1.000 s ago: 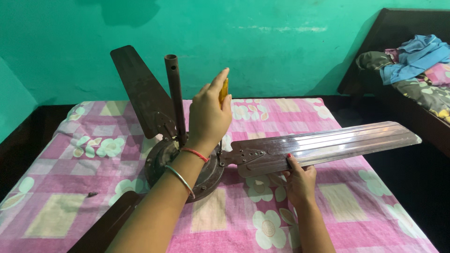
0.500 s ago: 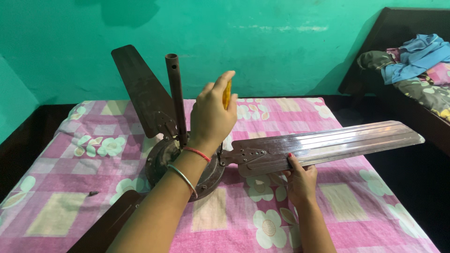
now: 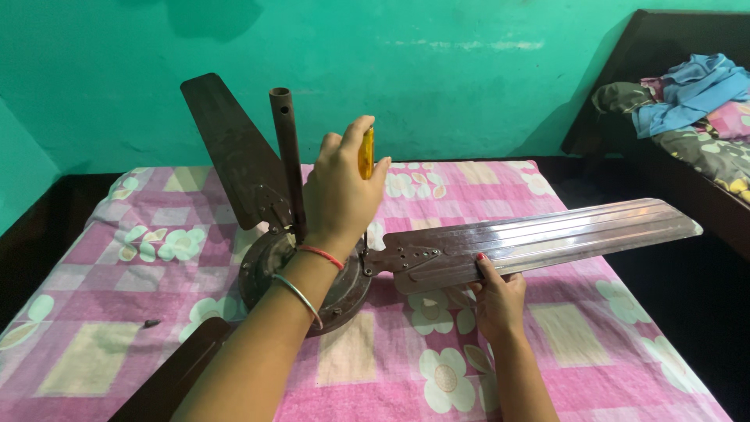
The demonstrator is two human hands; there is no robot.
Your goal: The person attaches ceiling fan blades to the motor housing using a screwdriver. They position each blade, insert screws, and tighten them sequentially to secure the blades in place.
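Observation:
A brown ceiling fan lies on a bed with a pink checked floral sheet (image 3: pixel 641 352). Its round motor housing (image 3: pixel 344 293) sits in the middle, with a downrod (image 3: pixel 287 156) standing up from it. My left hand (image 3: pixel 340 195) is closed around a yellow-handled screwdriver (image 3: pixel 366 152), held upright above the joint where the right blade meets the motor. My right hand (image 3: pixel 496 301) grips the near edge of the right fan blade (image 3: pixel 547 238) from below. Another blade (image 3: pixel 230 148) rises at the back left, and a third blade (image 3: pixel 168 379) points toward me.
A small dark screw-like piece (image 3: pixel 151 323) lies on the sheet at the left. A green wall (image 3: pixel 469 78) stands behind the bed. At the right, a second dark bed (image 3: pixel 664 47) carries a pile of clothes (image 3: pixel 687 98).
My left hand has twisted slightly on the screwdriver, staying over the same spot. The right hand and the blade have barely moved.

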